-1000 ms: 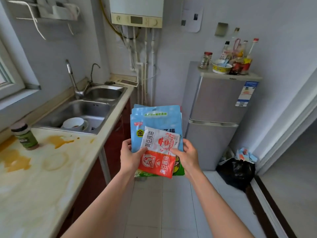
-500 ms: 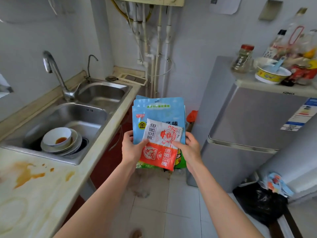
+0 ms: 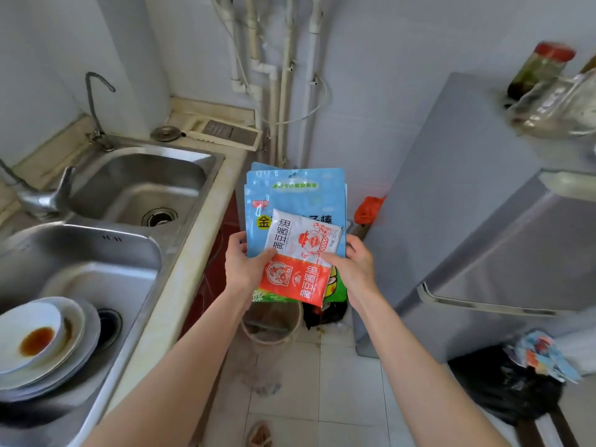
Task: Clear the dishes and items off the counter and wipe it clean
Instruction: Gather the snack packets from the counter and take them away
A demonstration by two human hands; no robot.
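Note:
Both hands hold a stack of food packets in front of me, over the floor between the counter and the fridge. My left hand point(image 3: 242, 265) grips the left edge, my right hand point(image 3: 352, 265) the right edge. A white and red sauce packet point(image 3: 298, 258) lies on top of larger blue packets point(image 3: 295, 195). A stack of dirty plates with a white bowl point(image 3: 30, 333) holding brown sauce sits in the near basin of the steel sink point(image 3: 135, 253). The beige counter edge point(image 3: 180, 279) runs along my left.
A grey fridge point(image 3: 483, 227) stands at the right with jars and bags point(image 3: 545, 91) on top. A black rubbish bag point(image 3: 506, 385) sits on the floor at lower right. A basket point(image 3: 271, 327) stands on the tiled floor below the packets. Pipes run up the far wall.
I have moved forward along the counter toward the far wall; the sink and fridge are closer. The stained counter has dropped out of view. Both hands still hold the packets the same way.

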